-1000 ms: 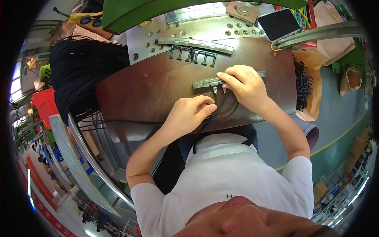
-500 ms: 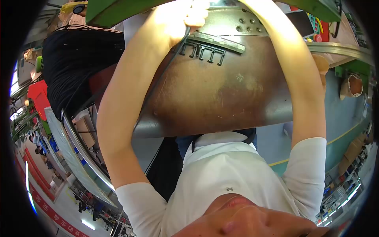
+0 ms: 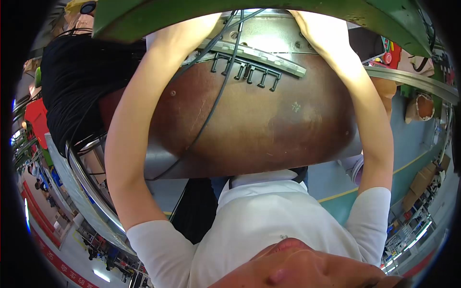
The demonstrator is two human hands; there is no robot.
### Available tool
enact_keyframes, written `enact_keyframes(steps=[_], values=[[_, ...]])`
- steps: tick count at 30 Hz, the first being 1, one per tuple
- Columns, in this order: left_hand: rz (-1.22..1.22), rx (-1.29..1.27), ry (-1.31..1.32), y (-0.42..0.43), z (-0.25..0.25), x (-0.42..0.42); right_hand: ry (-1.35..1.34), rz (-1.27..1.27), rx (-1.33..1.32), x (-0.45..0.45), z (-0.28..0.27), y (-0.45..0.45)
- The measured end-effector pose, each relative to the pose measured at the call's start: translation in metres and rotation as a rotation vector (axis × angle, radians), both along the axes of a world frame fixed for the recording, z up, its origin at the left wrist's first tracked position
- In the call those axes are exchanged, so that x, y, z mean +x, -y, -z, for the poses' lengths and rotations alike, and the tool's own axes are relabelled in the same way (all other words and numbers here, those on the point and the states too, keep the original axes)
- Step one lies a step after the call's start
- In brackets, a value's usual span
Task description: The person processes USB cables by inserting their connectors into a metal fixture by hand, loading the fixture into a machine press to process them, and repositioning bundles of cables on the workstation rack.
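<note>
My left hand (image 3: 205,25) reaches forward beneath the green machine frame (image 3: 269,8), its fingers hidden behind that edge. Thin black cables (image 3: 222,86) run up past it and trail down over the brown work surface (image 3: 249,125). On the other side my right hand (image 3: 322,30) lies at the brightly lit metal plate (image 3: 276,36), its fingers mostly cut off by the frame. Between the hands, a grey metal bar (image 3: 269,58) rests at a slant. Along its near side sits a black plastic strip with several short prongs (image 3: 254,71).
A heap of black cables (image 3: 81,81) hangs at the left beside a curved metal rail (image 3: 98,185). At the right are another metal rail (image 3: 413,81), a dark flat panel (image 3: 365,43) and an open bag (image 3: 422,108). A red bin (image 3: 36,117) stands far left.
My left hand, closed beside the cable earlier, has moved forward under the frame. More cable now crosses the bar and surface. The view has shifted slightly, with the green frame lower in it.
</note>
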State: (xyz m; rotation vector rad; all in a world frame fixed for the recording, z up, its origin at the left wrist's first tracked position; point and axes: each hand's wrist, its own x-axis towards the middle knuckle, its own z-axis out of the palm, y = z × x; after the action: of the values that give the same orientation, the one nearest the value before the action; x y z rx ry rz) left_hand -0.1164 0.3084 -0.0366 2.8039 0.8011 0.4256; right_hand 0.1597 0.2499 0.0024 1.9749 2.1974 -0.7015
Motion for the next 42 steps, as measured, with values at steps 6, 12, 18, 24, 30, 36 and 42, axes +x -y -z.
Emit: enact_keyframes(steps=[6,12,18,24,30,36,42], values=[[-0.214,0.237,-0.145,0.016,-0.009,0.032,-0.665,0.171,0.11,0.022,0.081,-0.019],[-0.224,0.248,-0.118,0.017,-0.013,0.048,-0.021,0.068,-0.071,-0.025,-0.011,-0.011],[-0.264,0.287,-0.161,0.017,-0.019,0.056,0.318,-0.085,-0.088,-0.025,-0.01,-0.015],[-0.355,0.349,-0.24,0.014,-0.019,0.047,0.252,-0.085,-0.026,-0.021,-0.008,-0.015],[-0.408,0.371,-0.254,0.018,-0.021,0.044,0.211,-0.089,0.014,-0.016,-0.006,-0.015],[-0.549,0.481,-0.419,0.047,-0.034,0.029,-0.05,-0.042,0.154,-0.001,-0.001,-0.005],[-0.511,0.322,-0.192,0.021,-0.007,0.031,0.107,-0.026,-0.009,-0.015,-0.014,-0.008]])
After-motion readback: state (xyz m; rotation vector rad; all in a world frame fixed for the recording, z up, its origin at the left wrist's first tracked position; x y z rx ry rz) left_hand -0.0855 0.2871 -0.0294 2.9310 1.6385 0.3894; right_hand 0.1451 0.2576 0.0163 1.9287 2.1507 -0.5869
